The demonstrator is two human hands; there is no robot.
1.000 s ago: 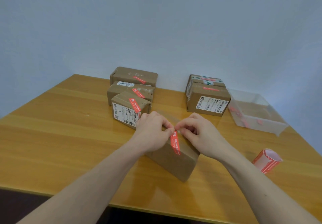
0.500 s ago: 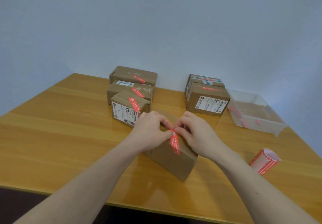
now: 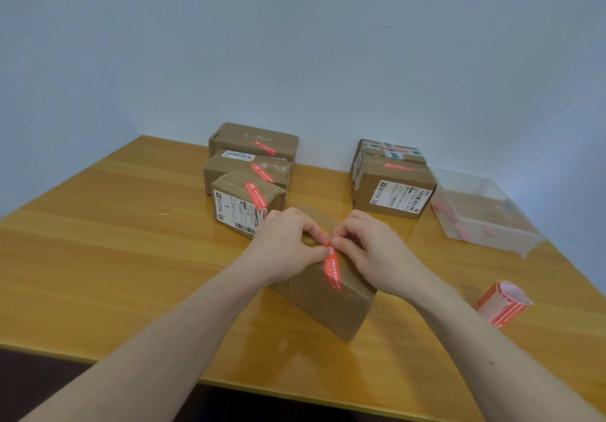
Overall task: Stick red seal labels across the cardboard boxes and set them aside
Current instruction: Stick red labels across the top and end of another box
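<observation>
- Since the earlier frames: both hands have drawn together at the top edge of the box (image 3: 323, 293); the label (image 3: 333, 270) now lies lower down the near face, its upper end pinned at the edge instead of held loose.
- Box: sits on the worktop (image 3: 114, 257) near the front middle, tilted, one corner toward the camera.
- Label: red strip running from the top edge down the near face, slightly slanted. Lower part looks flat; whether the upper end wraps onto the top face is hidden by the fingers.
- Left hand (image 3: 282, 251): grip clamped together, thumb and forefinger pinching or pressing the label's upper end at the box edge.
- Right hand (image 3: 370, 254): fingers curled, tips at the same upper end from the other side; heel rests on the box. Exact contact with the label cannot be told.
- Step in hand, judged: folding the label over the edge and rubbing it down.
- To do it well: hold the box steady with one hand, run a thumb from the fold outward both ways so no bubble or lifted corner remains, and press hardest at the edge, where the strip will tend to spring up.
- Risk, judged: pulling sideways now would skew the strip or crease it.
- Left behind: three labelled boxes (image 3: 249, 175) in a row, nearest one just beside the left hand.
- Right behind: two more boxes (image 3: 393, 188), red strips on top.
- Far right: clear tray (image 3: 492, 241) with a few red scraps.
- Near right: label roll (image 3: 501, 303) lying on the worktop, well apart from the box.
</observation>
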